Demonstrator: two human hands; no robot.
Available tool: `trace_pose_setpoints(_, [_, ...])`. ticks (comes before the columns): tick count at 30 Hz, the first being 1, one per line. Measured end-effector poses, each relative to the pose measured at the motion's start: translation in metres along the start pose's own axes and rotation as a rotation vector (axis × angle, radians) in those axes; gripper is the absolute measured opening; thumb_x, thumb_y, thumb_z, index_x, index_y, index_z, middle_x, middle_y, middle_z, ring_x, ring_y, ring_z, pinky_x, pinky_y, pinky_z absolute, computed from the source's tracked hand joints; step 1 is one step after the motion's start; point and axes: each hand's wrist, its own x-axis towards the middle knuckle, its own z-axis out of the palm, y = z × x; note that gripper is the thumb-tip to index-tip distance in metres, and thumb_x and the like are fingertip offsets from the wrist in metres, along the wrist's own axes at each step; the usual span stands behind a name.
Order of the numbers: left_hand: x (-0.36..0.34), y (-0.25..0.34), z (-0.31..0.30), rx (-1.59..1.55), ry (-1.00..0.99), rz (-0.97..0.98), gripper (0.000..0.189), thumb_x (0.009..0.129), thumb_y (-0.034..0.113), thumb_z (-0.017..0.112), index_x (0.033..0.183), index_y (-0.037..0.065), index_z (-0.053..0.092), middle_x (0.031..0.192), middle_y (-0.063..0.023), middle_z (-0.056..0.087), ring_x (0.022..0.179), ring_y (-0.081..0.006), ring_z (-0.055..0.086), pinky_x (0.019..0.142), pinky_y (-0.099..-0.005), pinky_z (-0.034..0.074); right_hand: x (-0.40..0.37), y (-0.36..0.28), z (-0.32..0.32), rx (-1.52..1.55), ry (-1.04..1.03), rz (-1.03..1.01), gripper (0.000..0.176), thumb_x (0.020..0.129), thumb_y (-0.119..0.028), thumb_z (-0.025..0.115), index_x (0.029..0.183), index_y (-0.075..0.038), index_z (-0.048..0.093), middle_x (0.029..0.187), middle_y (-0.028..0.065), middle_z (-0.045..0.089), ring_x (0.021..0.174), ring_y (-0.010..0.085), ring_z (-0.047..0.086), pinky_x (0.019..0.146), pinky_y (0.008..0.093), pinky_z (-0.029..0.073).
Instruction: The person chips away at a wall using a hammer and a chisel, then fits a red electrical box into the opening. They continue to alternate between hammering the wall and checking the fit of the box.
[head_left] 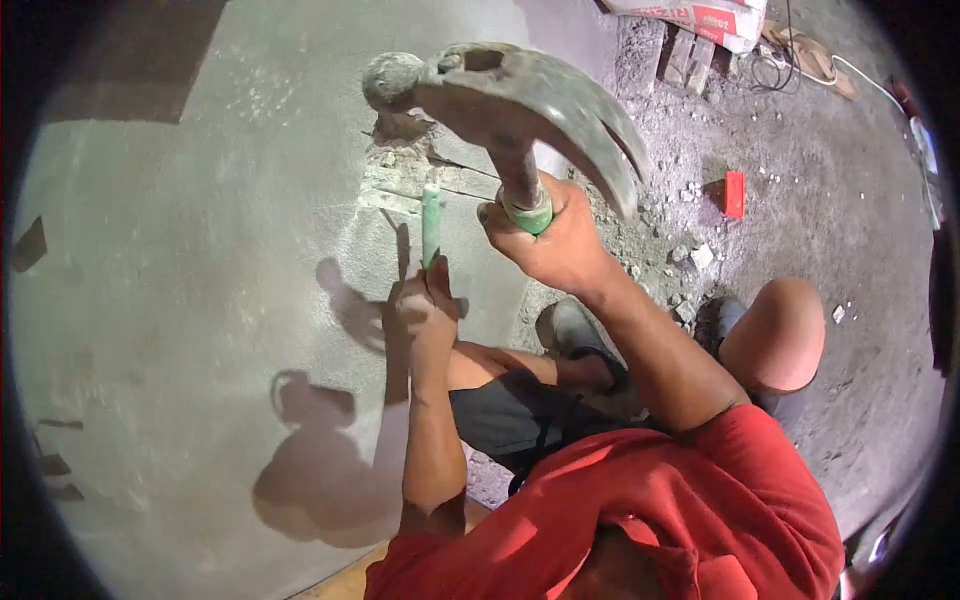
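Note:
My right hand (pixel 562 240) is wrapped round the green-ringed handle of a claw hammer (pixel 535 90), close below its head. The hammer is raised close to the camera, its claw pointing right and its round face to the left. Closed round a green chisel (pixel 431 222), my left hand (pixel 428 305) is beside the grey wall (pixel 220 230). The chisel's visible end points up the frame, and its working tip cannot be made out. Beyond the chisel, a chipped patch (pixel 395 180) in the wall shows rough, broken material, partly behind the hammer head.
Broken rubble (pixel 685 260) lies along the wall's foot and over the floor. A small red block-like object (pixel 735 195) rests there. Farther off are a printed sack (pixel 715 18), wooden slats (pixel 688 62) and a white cable (pixel 865 78). My shoe (pixel 572 328) is near the wall.

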Motion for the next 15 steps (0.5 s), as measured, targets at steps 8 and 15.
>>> trace_pose_setpoints(8, [0.028,0.001,-0.039,-0.831,-0.437,-0.859,0.025,0.100,0.029,0.049,0.095,0.006,0.054,0.069,-0.0009,0.050,0.050,-0.0111,0.049,0.043,-0.0286,0.041,-0.039,0.076,0.045,0.682,0.232,0.596,0.047,0.098,-0.053,0.049,0.094,-0.007,0.053,0.065,0.0006,0.051,0.050,0.0132,0.051,0.046,0.0304,0.044])
trace_pose_setpoints(15, [0.047,0.011,-0.048,-0.685,-0.489,-0.804,0.026,0.098,0.031,0.052,0.092,0.006,0.054,0.068,-0.0008,0.050,0.049,-0.0109,0.049,0.041,-0.0288,0.039,-0.058,0.078,0.047,1.032,0.400,0.897,0.047,0.098,-0.061,0.039,0.094,-0.014,0.044,0.068,-0.0014,0.045,0.049,0.0133,0.045,0.046,0.0339,0.043])
